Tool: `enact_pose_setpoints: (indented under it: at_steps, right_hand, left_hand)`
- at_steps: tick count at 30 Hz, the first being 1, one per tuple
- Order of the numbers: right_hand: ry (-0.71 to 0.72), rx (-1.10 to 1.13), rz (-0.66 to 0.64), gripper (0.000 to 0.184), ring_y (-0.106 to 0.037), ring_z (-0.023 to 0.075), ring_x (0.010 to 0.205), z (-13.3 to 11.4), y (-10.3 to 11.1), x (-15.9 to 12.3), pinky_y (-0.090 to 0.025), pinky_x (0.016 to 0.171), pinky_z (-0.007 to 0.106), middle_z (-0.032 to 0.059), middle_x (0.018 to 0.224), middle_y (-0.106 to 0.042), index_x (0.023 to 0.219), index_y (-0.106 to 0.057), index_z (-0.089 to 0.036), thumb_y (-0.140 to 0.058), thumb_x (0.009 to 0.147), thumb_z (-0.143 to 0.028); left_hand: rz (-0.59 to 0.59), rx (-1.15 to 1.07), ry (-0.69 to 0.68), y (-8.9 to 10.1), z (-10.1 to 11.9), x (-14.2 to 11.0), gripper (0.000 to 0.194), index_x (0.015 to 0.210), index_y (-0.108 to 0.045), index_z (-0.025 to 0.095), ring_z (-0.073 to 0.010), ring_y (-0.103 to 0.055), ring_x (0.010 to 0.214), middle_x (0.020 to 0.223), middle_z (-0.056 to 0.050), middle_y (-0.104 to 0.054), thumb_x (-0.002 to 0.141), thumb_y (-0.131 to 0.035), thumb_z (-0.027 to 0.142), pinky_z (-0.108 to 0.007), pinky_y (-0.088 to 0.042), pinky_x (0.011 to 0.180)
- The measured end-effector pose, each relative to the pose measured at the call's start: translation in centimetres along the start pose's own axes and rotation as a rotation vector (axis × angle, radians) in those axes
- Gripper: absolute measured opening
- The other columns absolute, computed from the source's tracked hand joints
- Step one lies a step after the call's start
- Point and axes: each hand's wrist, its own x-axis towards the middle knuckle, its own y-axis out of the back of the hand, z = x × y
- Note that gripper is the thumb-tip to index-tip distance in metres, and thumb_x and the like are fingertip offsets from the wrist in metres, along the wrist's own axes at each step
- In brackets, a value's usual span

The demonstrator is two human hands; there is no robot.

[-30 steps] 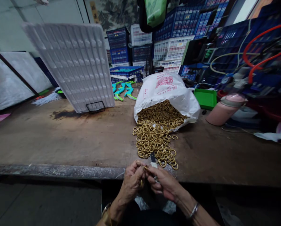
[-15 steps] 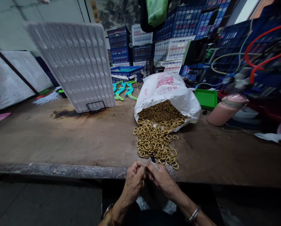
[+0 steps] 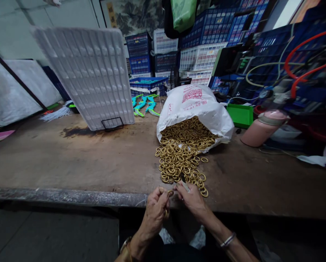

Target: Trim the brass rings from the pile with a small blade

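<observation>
My left hand (image 3: pixel 155 208) is closed at the table's front edge, with a gold ring (image 3: pixel 170 192) pinched between thumb and forefinger. More gold shows under its curled fingers. Close by on the right, my right hand (image 3: pixel 190 199) is wrapped around a slim tool with a black end and a pale grey part (image 3: pixel 185 186); its working end is hidden. Just beyond both hands lies a loose pile of gold rings (image 3: pixel 174 163). The pile spills from the mouth of a white woven sack (image 3: pixel 168 122) with red print, which lies on its side.
On the wooden table (image 3: pixel 111 160), a ribbed translucent panel (image 3: pixel 89 76) leans on a black wire stand (image 3: pixel 112 123). Turquoise and green plastic pieces (image 3: pixel 145 105) lie behind it. At right are a green tray (image 3: pixel 239 115) and a pink bottle (image 3: pixel 265 127). Stacked crates (image 3: pixel 201 58) stand behind.
My right hand has drawn slightly right, away from my left hand, and the tool in it has shifted right. The ring in my left hand shows more plainly.
</observation>
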Motion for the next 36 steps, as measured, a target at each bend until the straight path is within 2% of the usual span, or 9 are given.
enact_pose_setpoints:
  at_steps: [2,6,13,16,19,25,27,32,36]
  right_hand:
    - [0.128,-0.198,0.020,0.025,-0.039,0.0096,0.050,0.2,0.2,-0.1,-0.031,0.050,0.021,-0.0038,0.052,-0.043,0.058,-0.044,-0.019,-0.038,0.076,-0.035]
    - [0.275,-0.532,-0.106,0.015,-0.046,0.0112,0.057,0.0,0.1,-1.1,-0.030,0.055,0.022,-0.0011,0.061,-0.053,0.068,-0.049,-0.020,-0.036,0.069,-0.013]
    - [0.235,-0.815,-0.138,0.032,-0.053,0.0139,0.063,-0.7,-0.1,-1.7,-0.028,0.056,0.023,0.0016,0.069,-0.060,0.081,-0.051,-0.019,-0.037,0.057,-0.004]
    - [0.211,-0.902,-0.070,0.031,-0.054,0.0141,0.062,-0.6,0.2,-1.5,-0.026,0.055,0.023,0.0029,0.070,-0.061,0.083,-0.052,-0.018,-0.038,0.060,-0.002]
    - [0.134,-0.959,0.083,0.028,-0.053,0.0127,0.059,0.0,2.0,-0.9,-0.023,0.053,0.023,0.0040,0.071,-0.063,0.081,-0.053,-0.017,-0.037,0.065,-0.001]
    - [-0.015,-0.895,0.408,0.014,-0.049,0.0123,0.054,2.2,9.2,1.2,-0.023,0.051,0.022,0.0029,0.061,-0.058,0.079,-0.053,-0.017,-0.038,0.078,-0.016]
    - [-0.040,-0.852,0.441,0.016,-0.048,0.0119,0.054,2.9,10.7,1.9,-0.025,0.052,0.022,0.0027,0.061,-0.057,0.078,-0.052,-0.017,-0.037,0.080,-0.021]
    - [-0.105,-0.878,0.344,0.020,-0.054,0.0140,0.062,3.9,10.5,2.7,-0.024,0.051,0.022,0.0039,0.071,-0.061,0.080,-0.053,-0.019,-0.040,0.081,-0.034]
    - [-0.099,-0.984,0.330,0.019,-0.058,0.0168,0.069,3.7,9.1,2.8,-0.024,0.052,0.024,0.0053,0.077,-0.063,0.084,-0.052,-0.020,-0.041,0.081,-0.035]
  left_hand:
    - [0.009,0.016,-0.010,0.0,0.0,0.1,0.035,0.064,-0.039,0.019,-0.0018,-0.025,0.032,0.044,0.010,-0.035,0.071,-0.055,0.049,-0.016,-0.018,0.033]
    - [0.004,0.036,-0.022,0.2,0.0,0.0,0.034,0.068,-0.040,0.018,-0.0017,-0.026,0.034,0.047,0.010,-0.036,0.071,-0.056,0.049,-0.015,-0.020,0.035]
    - [-0.010,0.051,-0.087,0.4,-0.5,-0.3,0.034,0.067,-0.041,0.018,-0.0018,-0.028,0.037,0.048,0.009,-0.038,0.071,-0.057,0.048,-0.016,-0.024,0.038]
    - [-0.011,0.020,-0.040,0.1,-0.5,-0.5,0.035,0.066,-0.040,0.018,-0.0018,-0.027,0.035,0.045,0.010,-0.036,0.070,-0.058,0.048,-0.015,-0.022,0.036]
    - [-0.029,-0.065,0.037,-0.3,0.2,-1.0,0.037,0.066,-0.038,0.019,-0.0014,-0.023,0.032,0.041,0.011,-0.032,0.067,-0.062,0.047,-0.014,-0.019,0.033]
    - [-0.137,-0.443,0.237,0.4,1.3,-0.5,0.022,0.075,-0.045,0.015,0.0002,-0.017,0.035,0.050,0.009,-0.031,0.075,-0.059,0.032,-0.010,-0.011,0.030]
    - [-0.142,-0.590,0.310,0.9,1.0,0.2,0.018,0.073,-0.045,0.013,0.0003,-0.019,0.035,0.051,0.008,-0.031,0.079,-0.052,0.028,-0.010,-0.012,0.029]
    - [-0.153,-0.744,0.404,1.5,0.4,1.1,0.027,0.070,-0.043,0.013,-0.0005,-0.024,0.035,0.056,0.004,-0.036,0.089,-0.030,0.028,-0.009,-0.016,0.028]
    - [-0.172,-0.730,0.427,1.4,0.2,1.1,0.034,0.064,-0.041,0.013,0.0001,-0.026,0.036,0.063,-0.001,-0.044,0.089,-0.029,0.032,-0.009,-0.018,0.028]
